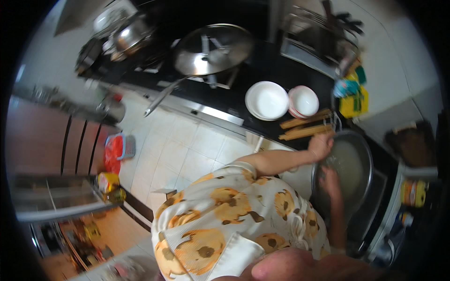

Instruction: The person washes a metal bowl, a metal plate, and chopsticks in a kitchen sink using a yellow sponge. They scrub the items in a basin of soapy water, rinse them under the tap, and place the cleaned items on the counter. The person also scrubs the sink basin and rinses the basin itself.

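Observation:
A large metal basin (367, 158) of cloudy water sits in the sink before me. My left hand (320, 145) is at the basin's upper left rim, fingers curled, right beside the ends of several wooden chopsticks (304, 132) lying on the black counter. Whether it grips any of them is unclear. My right hand (330, 181) hangs over the water inside the basin, its fingers bent and blurred; I cannot tell if they hold anything. Beyond the chopsticks, a white bowl (267, 100) stands next to smaller stacked bowls (304, 101) with reddish rims.
A lidded wok (214, 51) sits on the stove, its handle (163, 98) jutting past the counter edge. A metal rack (306, 58) with utensils stands at the back corner, near a yellow package (354, 103). On the floor is a basket (128, 146) with a red bag.

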Action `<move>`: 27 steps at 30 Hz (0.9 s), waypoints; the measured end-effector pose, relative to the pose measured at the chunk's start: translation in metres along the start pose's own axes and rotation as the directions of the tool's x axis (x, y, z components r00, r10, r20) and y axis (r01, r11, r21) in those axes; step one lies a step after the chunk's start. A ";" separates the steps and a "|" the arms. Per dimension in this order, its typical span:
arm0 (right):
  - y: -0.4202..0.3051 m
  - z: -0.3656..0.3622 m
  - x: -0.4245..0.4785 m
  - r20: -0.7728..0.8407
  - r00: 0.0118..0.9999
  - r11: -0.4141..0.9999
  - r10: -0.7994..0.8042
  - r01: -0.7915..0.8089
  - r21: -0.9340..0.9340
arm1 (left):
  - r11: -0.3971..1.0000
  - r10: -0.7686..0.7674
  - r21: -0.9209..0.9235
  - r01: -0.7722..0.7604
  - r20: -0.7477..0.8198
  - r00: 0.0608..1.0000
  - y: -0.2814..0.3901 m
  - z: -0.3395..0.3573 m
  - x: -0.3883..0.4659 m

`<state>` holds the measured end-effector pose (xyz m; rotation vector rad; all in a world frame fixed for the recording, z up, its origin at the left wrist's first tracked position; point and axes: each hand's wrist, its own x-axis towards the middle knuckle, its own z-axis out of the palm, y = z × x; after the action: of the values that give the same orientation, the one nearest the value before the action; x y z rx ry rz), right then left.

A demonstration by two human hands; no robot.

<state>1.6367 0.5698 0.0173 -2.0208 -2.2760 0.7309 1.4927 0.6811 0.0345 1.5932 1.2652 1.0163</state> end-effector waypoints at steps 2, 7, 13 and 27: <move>0.015 0.006 0.018 -0.046 0.999 0.999 0.024 -0.026 -0.039 | 0.999 -0.033 0.036 0.030 0.066 0.997 0.006 -0.008 0.000; 0.039 -0.004 0.050 -0.151 0.978 0.990 0.142 -0.143 0.004 | 0.993 0.103 0.059 -0.105 0.044 0.994 -0.018 0.000 0.003; 0.064 -0.028 0.024 -0.119 0.933 0.935 0.339 -0.348 -0.062 | 0.982 0.140 -0.133 -0.130 0.072 0.987 -0.030 0.008 0.007; 0.054 0.012 -0.070 -0.030 0.908 0.909 0.417 -0.416 0.031 | 0.969 0.085 -0.246 -0.032 0.209 0.974 -0.014 0.007 0.014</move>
<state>1.6949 0.5026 0.0081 -2.5188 -1.8162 0.7217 1.4974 0.6960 0.0199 1.5131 0.9138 0.9624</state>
